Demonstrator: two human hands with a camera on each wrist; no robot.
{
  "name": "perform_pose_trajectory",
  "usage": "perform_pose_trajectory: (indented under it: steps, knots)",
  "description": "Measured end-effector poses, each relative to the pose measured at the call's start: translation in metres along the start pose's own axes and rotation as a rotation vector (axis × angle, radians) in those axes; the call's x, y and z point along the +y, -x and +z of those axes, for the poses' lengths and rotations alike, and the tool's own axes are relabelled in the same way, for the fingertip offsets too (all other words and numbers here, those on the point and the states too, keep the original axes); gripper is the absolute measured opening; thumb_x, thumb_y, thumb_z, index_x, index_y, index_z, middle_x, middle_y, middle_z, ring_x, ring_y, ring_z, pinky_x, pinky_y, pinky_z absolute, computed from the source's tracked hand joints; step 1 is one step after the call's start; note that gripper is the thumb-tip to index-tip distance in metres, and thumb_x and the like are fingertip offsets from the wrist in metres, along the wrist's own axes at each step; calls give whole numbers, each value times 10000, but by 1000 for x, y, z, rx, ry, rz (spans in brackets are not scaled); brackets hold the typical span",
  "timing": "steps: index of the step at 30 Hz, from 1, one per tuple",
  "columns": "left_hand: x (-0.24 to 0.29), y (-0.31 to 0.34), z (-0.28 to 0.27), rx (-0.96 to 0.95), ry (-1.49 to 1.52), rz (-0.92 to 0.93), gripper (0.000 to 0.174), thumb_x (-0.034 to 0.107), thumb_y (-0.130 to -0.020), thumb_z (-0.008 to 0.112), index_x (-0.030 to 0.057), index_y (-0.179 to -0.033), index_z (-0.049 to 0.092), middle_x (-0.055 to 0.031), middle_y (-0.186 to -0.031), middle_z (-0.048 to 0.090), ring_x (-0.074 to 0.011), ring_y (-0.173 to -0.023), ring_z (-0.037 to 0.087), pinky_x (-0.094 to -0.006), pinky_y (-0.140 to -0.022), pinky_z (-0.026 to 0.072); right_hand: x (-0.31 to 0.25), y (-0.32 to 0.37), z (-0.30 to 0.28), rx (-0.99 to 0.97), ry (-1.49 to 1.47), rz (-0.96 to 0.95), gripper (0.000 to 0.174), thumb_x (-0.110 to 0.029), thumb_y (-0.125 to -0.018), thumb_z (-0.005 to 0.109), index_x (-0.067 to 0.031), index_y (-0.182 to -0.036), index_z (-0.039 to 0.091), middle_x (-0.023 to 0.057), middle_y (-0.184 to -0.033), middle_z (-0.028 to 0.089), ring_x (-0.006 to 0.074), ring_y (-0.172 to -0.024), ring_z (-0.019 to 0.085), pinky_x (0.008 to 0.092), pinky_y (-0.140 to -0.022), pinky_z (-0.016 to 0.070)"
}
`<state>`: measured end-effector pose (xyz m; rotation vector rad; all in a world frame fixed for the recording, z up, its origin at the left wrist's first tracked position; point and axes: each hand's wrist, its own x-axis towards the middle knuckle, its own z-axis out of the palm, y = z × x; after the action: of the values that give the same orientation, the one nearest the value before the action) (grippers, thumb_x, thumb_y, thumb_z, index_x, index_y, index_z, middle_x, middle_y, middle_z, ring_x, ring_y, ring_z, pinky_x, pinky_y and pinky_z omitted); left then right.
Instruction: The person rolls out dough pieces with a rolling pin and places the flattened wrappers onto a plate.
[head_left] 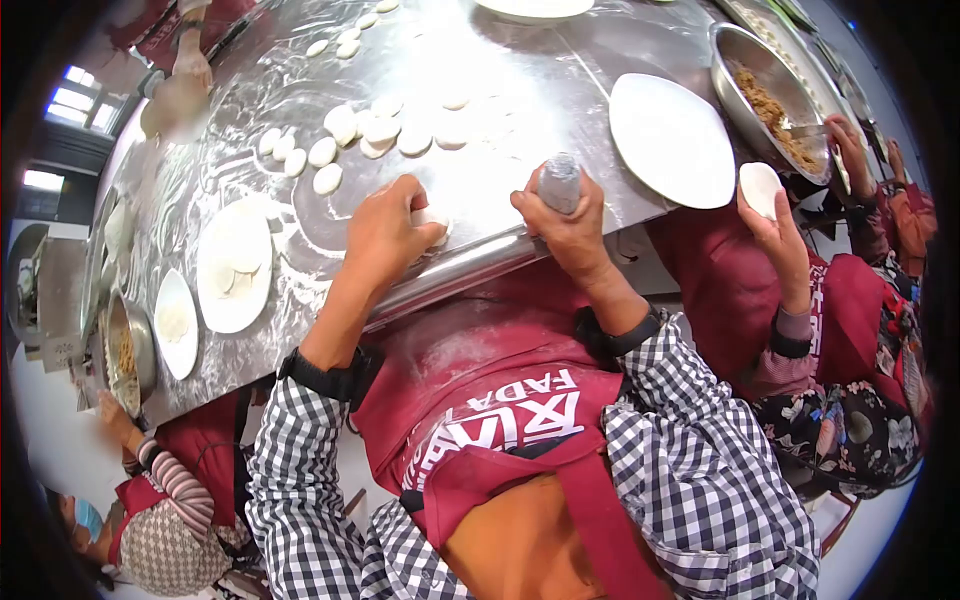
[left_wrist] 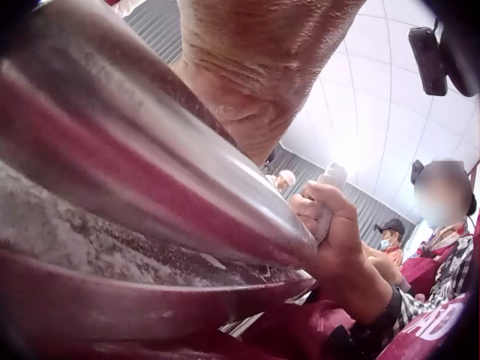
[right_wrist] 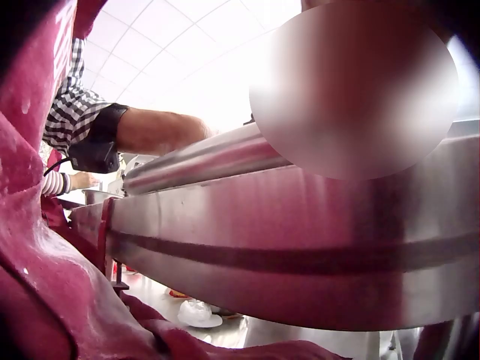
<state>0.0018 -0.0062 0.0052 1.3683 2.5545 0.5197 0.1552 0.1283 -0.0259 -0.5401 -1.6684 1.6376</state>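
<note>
In the head view my left hand [head_left: 382, 236] is at the near edge of the floured metal table [head_left: 330, 285], fingers bent. Between its thumb and index finger it pinches a small pale piece of dough [head_left: 432, 218], mostly covered by the hand. To the right, my right hand [head_left: 580, 228] grips a short, grey, flour-dusted rolling pin [head_left: 560, 186], whose end points up toward the camera. The left wrist view shows this fist from the side, the pin standing out above it. A blurred patch covers much of the right wrist view.
Several round dough pieces [head_left: 322, 152] lie beyond my left hand. A white plate [head_left: 672, 140] is at the right, near a metal bowl [head_left: 728, 48] of filling. Another plate [head_left: 235, 312] with wrappers is at the left. A neighbour's hand [head_left: 780, 235] holds a wrapper [head_left: 760, 186].
</note>
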Motion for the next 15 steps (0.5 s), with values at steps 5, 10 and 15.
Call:
perform_pose_trajectory:
  steps: [5, 10, 15]
  knots:
    - [-6, -4, 12, -155, 632, -95, 150, 129, -730, 632, 11, -815, 594, -66, -702, 604, -132, -653, 572, -273, -610, 448, -17, 1, 1, -25, 61, -90, 181, -68, -694, 688, -23, -788, 540, 8, -649, 529, 75, -600, 473, 254, -557, 425]
    - [-4, -12, 12, -172, 597, -29, 154, 121, -742, 589, -8, -815, 631, -83, -716, 637, -134, -663, 589, -267, -616, 451, -27, -19, 13, -16, 118, -182, 193, -93, -696, 692, -17, -775, 534, 7, -629, 517, 76, -587, 454, 263, -544, 414]
    - [-9, -13, 16, -153, 607, -83, 159, 116, -715, 607, -7, -812, 631, -87, -713, 640, -139, -630, 590, -276, -592, 457, 12, -30, 17, 69, 59, -73, 191, -99, -698, 697, -24, -770, 536, -12, -618, 509, 70, -576, 457, 258, -526, 405]
